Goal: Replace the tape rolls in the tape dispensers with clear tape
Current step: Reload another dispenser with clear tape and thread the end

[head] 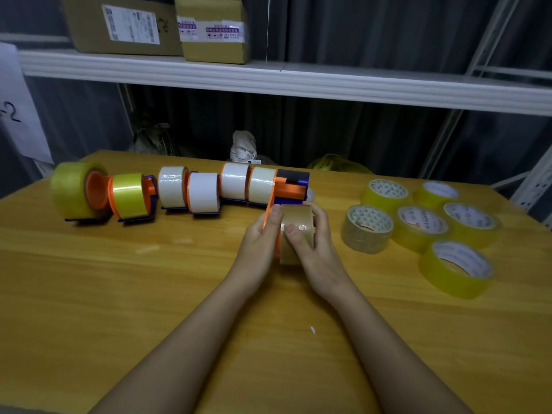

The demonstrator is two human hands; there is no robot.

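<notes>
**Both hands on a tape roll at the dispenser**

A brownish clear roll (298, 234) stands on edge near the middle of the table (119, 294), against the orange side plate of a dispenser (291, 189) with a purple and black body. The left hand (263, 234) grips the orange plate, thumb laid along its edge. The right hand (310, 237) wraps the roll, thumb on its near face and fingers curled over the far side.

To the left, a line of 6 loaded dispensers (185, 189) runs along the table: 4 with white rolls, 2 at the far left with yellow ones. To the right, 6 loose rolls (418, 228) lie flat in a cluster, well apart from the hands.

Behind the table a white shelf (268, 82) carries 2 cardboard boxes (155, 25) with labels.
</notes>
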